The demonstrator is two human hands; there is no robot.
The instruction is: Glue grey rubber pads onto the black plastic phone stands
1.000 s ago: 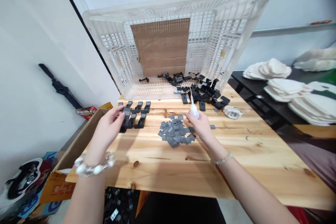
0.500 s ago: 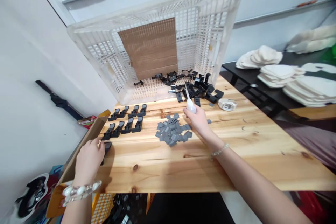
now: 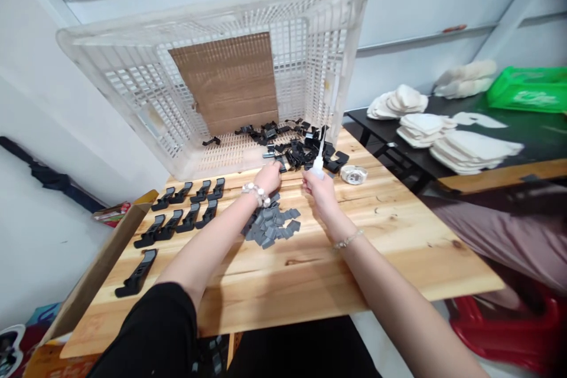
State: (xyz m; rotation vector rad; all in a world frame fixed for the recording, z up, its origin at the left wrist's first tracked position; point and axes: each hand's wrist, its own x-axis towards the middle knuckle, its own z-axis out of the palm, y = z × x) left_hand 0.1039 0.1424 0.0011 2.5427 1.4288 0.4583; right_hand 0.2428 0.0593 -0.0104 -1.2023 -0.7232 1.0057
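Observation:
My right hand (image 3: 322,192) is wrapped round a small white squeeze bottle (image 3: 318,166) whose long thin nozzle points up. My left hand (image 3: 267,178) reaches across to the pile of black plastic parts (image 3: 303,153) at the basket's mouth, its fingers closed at the edge of a black part (image 3: 284,165). Below the hands lies a heap of small grey pads (image 3: 270,225), partly covered by my left wrist. On the left of the table stand two rows of black plastic clips (image 3: 170,224) with grey tops. One more such clip (image 3: 137,274) lies nearer me, alone.
A white plastic basket (image 3: 115,41) lies on its side at the back of the wooden table (image 3: 319,283), with cardboard (image 3: 230,80) inside. A roll of tape (image 3: 353,175) sits at right. White stacked pieces (image 3: 469,150) and a green basket (image 3: 531,88) occupy the black table.
My left hand has left the single clip at the near left and moved right and away to the black pile. My right hand still holds the bottle. The view has turned right.

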